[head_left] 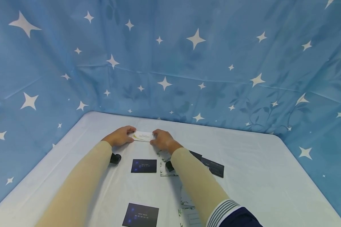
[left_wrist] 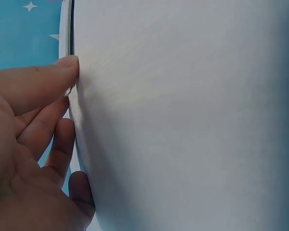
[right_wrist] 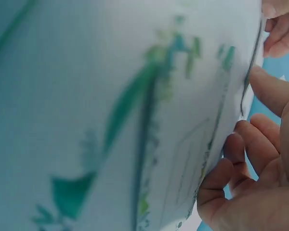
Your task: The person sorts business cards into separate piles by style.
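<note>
A white card (head_left: 142,136) with small printed text and a yellow curve lies near the far side of the white table. At its left end my left hand (head_left: 121,136) pinches it between thumb and fingers. My right hand (head_left: 163,139) pinches the opposite end the same way. In the left wrist view, the left thumb (left_wrist: 62,72) presses a thin edge seen almost side-on. The right wrist view has the right hand (right_wrist: 260,144) with its thumb at the card's edge, and leaf-patterned cards (right_wrist: 183,168) blurred in front.
Nearer me lie a dark blue card (head_left: 143,166) and another dark card (head_left: 141,215). Leaf-bordered cards (head_left: 190,217) sit partly under my right forearm. Black cards (head_left: 214,167) overlap to its right. A blue star-patterned curtain (head_left: 170,63) hangs behind the table (head_left: 258,176).
</note>
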`<act>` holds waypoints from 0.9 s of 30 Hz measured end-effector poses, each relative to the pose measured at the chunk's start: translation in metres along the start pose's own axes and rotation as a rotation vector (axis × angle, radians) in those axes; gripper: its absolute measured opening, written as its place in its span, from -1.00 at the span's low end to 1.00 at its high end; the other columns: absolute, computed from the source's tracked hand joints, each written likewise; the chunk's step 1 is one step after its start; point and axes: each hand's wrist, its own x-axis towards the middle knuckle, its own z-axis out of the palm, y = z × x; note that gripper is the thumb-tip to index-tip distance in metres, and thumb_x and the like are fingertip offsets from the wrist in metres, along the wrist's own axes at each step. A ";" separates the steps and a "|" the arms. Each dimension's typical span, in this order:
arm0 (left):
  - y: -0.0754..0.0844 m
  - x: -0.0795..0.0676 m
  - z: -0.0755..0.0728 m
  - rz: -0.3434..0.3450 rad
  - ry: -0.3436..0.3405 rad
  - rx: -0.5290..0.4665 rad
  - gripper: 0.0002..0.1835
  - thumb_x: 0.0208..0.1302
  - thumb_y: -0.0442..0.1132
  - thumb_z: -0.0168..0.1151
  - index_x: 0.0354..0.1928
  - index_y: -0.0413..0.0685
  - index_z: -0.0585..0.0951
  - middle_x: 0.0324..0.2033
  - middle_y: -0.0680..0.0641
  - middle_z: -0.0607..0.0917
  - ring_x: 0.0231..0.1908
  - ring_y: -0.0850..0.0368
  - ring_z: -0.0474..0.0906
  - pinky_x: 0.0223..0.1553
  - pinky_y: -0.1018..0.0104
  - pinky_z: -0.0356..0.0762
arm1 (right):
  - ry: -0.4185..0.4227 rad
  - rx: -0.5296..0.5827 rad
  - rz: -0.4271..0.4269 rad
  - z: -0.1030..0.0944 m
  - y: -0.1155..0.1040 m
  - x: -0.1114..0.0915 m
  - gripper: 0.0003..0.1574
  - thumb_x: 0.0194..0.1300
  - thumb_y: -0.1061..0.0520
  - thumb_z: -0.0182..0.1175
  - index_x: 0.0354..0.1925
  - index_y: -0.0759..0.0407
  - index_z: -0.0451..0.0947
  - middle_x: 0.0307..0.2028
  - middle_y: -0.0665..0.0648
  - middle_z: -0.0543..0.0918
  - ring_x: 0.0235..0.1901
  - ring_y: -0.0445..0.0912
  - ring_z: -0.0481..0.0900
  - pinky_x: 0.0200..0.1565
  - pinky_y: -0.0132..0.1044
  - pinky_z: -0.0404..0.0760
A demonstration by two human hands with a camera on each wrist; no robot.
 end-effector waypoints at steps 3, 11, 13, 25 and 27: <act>0.001 0.000 0.000 0.001 0.007 -0.010 -0.34 0.35 -0.31 0.26 0.44 -0.27 0.30 0.42 -0.32 0.29 0.40 -0.29 0.17 0.35 -0.16 0.10 | 0.002 0.048 -0.028 -0.004 0.004 -0.004 -0.29 0.42 -0.07 0.24 0.43 0.07 0.34 0.36 0.06 0.45 0.38 0.00 0.30 0.32 -0.08 0.29; 0.022 -0.006 0.002 0.034 0.066 -0.051 -0.36 0.33 -0.21 0.31 0.41 -0.18 0.37 0.37 -0.22 0.40 0.34 -0.24 0.27 0.30 -0.16 0.22 | -0.027 0.101 -0.124 -0.031 0.013 -0.020 -0.34 0.41 -0.01 0.27 0.37 0.16 0.39 0.32 0.11 0.49 0.32 0.02 0.40 0.27 -0.08 0.37; 0.035 -0.009 0.007 0.073 0.058 -0.055 -0.37 0.33 -0.18 0.32 0.39 -0.19 0.39 0.34 -0.21 0.43 0.33 -0.24 0.28 0.29 -0.16 0.24 | -0.041 0.090 -0.145 -0.042 0.017 -0.025 -0.35 0.39 0.02 0.29 0.35 0.18 0.42 0.30 0.11 0.50 0.31 0.02 0.41 0.26 -0.07 0.37; 0.088 -0.032 0.054 0.242 -0.040 -0.114 -0.42 0.31 -0.13 0.37 0.32 -0.12 0.49 0.25 -0.04 0.53 0.26 -0.11 0.35 0.21 -0.12 0.33 | -0.091 0.078 -0.157 -0.078 0.073 -0.061 -0.33 0.27 0.14 0.39 0.32 0.13 0.47 0.25 0.07 0.52 0.26 0.10 0.41 0.24 0.02 0.39; 0.093 -0.034 0.060 0.226 -0.052 -0.123 -0.41 0.29 -0.13 0.39 0.33 -0.09 0.49 0.24 -0.01 0.53 0.27 -0.09 0.34 0.22 -0.11 0.33 | -0.095 0.089 -0.143 -0.079 0.078 -0.063 -0.31 0.25 0.16 0.40 0.32 0.13 0.47 0.26 0.06 0.52 0.26 0.10 0.40 0.26 0.03 0.37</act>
